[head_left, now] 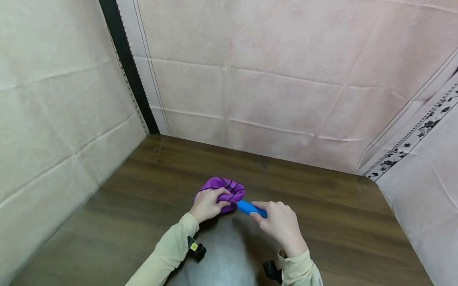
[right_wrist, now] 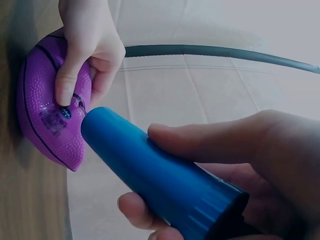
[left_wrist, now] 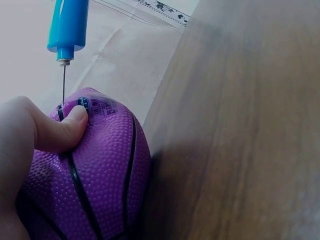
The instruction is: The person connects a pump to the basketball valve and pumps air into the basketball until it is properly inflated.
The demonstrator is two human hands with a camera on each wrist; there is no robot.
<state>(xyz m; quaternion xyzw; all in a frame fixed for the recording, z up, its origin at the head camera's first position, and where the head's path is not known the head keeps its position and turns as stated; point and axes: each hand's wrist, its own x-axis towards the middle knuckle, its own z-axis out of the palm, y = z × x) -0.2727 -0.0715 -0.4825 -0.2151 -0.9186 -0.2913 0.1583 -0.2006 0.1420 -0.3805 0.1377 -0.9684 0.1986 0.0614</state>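
Observation:
A partly collapsed purple basketball (head_left: 216,182) with black seam lines rests on the table, its top dented in. My left hand (head_left: 206,203) grips it, and the thumb (left_wrist: 65,127) presses beside a small dark label near the seam. In my right hand (head_left: 280,222) is a blue ball pump (head_left: 247,207), held between thumb and fingers and pointing at the ball. A thin metal needle (left_wrist: 64,82) sticks out of the pump, its tip right at the black seam by the left thumb. The right wrist view shows the pump's wide body (right_wrist: 150,165) close up, its far end hidden by the hand.
The brown wooden table (head_left: 343,222) has pale cloth walls (head_left: 250,79) at its back and sides. A dark strip (head_left: 129,63) runs down the back left corner. Black wrist cameras (head_left: 197,251) sit at both sleeves.

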